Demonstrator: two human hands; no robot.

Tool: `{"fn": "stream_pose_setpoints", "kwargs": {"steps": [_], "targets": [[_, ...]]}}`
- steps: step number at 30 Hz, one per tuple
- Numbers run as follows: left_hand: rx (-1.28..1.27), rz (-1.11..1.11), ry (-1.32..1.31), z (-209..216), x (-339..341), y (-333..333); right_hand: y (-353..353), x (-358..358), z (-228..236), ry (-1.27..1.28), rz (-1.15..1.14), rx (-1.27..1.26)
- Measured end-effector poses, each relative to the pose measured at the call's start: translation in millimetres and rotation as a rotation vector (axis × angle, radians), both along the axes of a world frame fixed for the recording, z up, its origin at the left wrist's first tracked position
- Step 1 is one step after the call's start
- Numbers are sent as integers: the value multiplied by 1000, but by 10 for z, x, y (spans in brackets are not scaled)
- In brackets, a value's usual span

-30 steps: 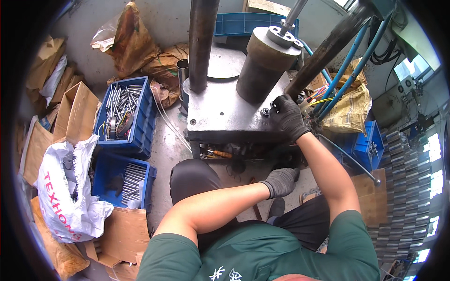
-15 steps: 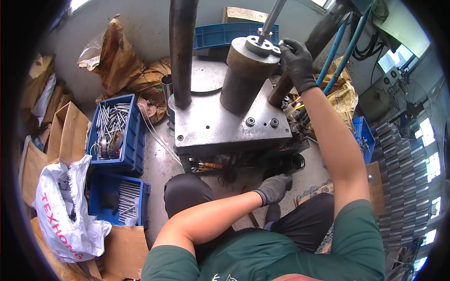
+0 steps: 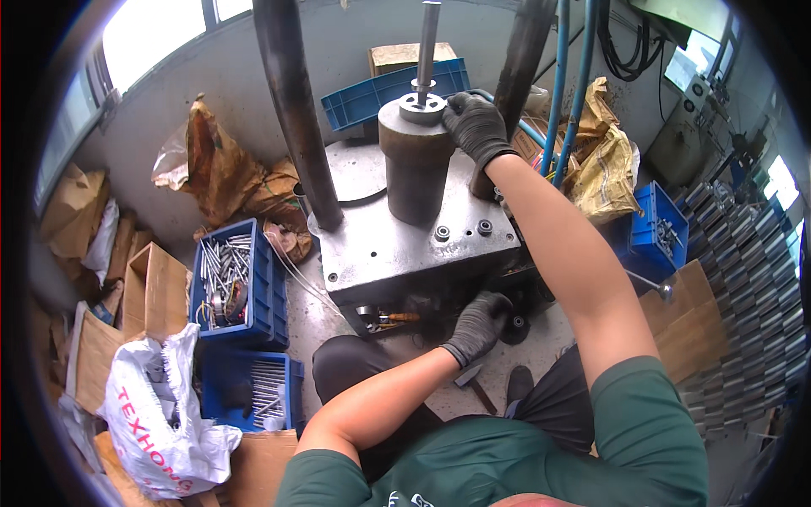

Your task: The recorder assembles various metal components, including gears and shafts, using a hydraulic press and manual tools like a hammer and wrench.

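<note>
- Two gloved hands, one pair: we enter the right hand (image 3: 476,127) at the right rim of a pale metal disc (image 3: 438,105), its fingers bent against it; whether they grip anything we cannot tell.
- One left hand (image 3: 479,325), below the front edge of the steel plate (image 3: 359,241), fingers loosely curled beside a dark round part (image 3: 514,329); we cannot tell whether it holds something.
- One steel rod (image 3: 428,42), upright, its collared foot at the disc. The disc tops a dark cylinder (image 3: 416,177), which stands on the plate, back from the front edge and between the side edges.
- Two ring-shaped parts (image 3: 485,227), apart from each other, lying toward the plate's right front corner.
- Two columns, a left one (image 3: 297,118) by the plate's left edge and a right one (image 3: 517,76) toward its right edge.
- Progress, as we judge it: rod and disc are in place on the cylinder; the two ring-shaped parts lie unfitted. Whether the rod is fully seated we cannot tell.
- Unworked stock, by our judgement: many loose rods in the upper blue bin (image 3: 272,287), and a neater row in the lower blue bin (image 3: 296,393).
- One hammer (image 3: 483,395), on the floor near a shoe.
</note>
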State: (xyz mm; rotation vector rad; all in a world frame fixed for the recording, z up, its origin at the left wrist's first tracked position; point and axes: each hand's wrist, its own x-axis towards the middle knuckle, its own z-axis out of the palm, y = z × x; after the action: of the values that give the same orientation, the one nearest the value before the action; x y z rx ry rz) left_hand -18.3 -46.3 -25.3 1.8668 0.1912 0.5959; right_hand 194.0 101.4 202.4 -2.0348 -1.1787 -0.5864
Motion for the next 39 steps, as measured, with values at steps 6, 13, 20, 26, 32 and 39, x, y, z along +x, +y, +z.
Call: {"fn": "stream_pose_setpoints", "kwargs": {"steps": [6,13,20,26,32,39], "targets": [[-229,438,-70,769,-123,674,-73,104,-64,-47,-77,-13],[384,729,-490,2039,472,2176,-29,-117,-9,17,-99,-69],[96,622,15,2912,1258,2342,-145,-166,42,96,-102,-84],[426,741,53,2565,1315,2501,-102,-104,17,108,-54,-73],[380,798,-343,2495,1272,2312,-94,29,-82,87,-28,-10],[-140,527,-1057,2406,1300,2447,-56,47,-103,102,79,1]]}}
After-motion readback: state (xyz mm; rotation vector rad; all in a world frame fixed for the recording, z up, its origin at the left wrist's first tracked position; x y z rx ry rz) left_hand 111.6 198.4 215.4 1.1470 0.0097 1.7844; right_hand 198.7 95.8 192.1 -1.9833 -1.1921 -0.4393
